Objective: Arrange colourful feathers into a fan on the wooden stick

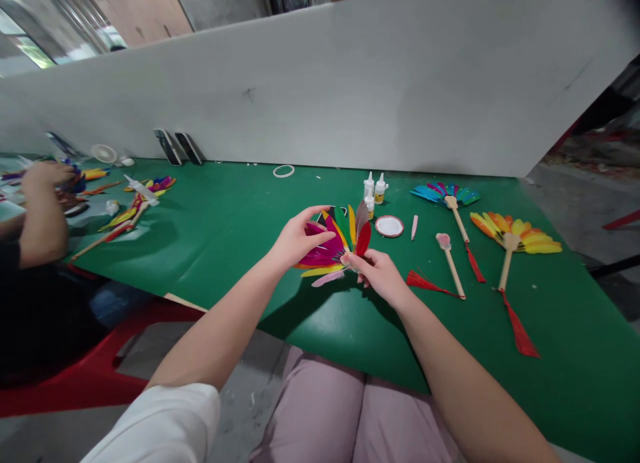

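Above the table's front edge I hold a feather fan of magenta, yellow, green, red and pink feathers. My right hand is closed on its base, thumb in front, beside a red feather. At the fan's left side, my left hand has its thumb and fingers curved round the magenta and yellow feathers; some fingertips are hidden behind them. A black-and-white item shows partly behind the fan. To the right lies a wooden fan handle with a pinkish round head and a red tassel.
Glue bottles, a round white lid and a small pink stick lie beyond my hands. A blue fan and a yellow-orange fan rest at right. At left, a co-worker's arm reaches over feathers. A white partition stands behind.
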### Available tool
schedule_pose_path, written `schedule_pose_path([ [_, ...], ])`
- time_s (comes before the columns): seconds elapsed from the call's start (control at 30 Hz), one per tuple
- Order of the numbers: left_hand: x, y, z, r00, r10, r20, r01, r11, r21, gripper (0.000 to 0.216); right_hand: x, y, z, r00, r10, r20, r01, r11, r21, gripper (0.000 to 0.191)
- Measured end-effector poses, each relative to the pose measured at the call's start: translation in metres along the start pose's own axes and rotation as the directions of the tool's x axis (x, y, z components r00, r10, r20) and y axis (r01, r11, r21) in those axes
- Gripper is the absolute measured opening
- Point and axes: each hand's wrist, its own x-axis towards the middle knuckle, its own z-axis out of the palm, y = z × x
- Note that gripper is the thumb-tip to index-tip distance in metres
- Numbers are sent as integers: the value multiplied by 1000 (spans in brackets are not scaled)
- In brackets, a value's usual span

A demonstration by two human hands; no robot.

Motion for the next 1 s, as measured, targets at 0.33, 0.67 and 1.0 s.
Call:
schedule_pose_path([
  [0.33, 0, 7, 7, 985, 90, -150, -88, 996, 19, 56, 0, -2, 0, 1000, 19, -3, -19, 1000, -21, 40],
  [0.67, 2, 1, 0, 994, 50, -93, -52, 999, -12, 44, -1, -3, 0, 999, 33, 11, -33, 999, 3, 41],
  [1.0, 3, 3, -2, 998, 45, -37, -46, 998, -47, 45, -1, -3, -1, 999, 22, 27, -23, 999, 32, 39],
])
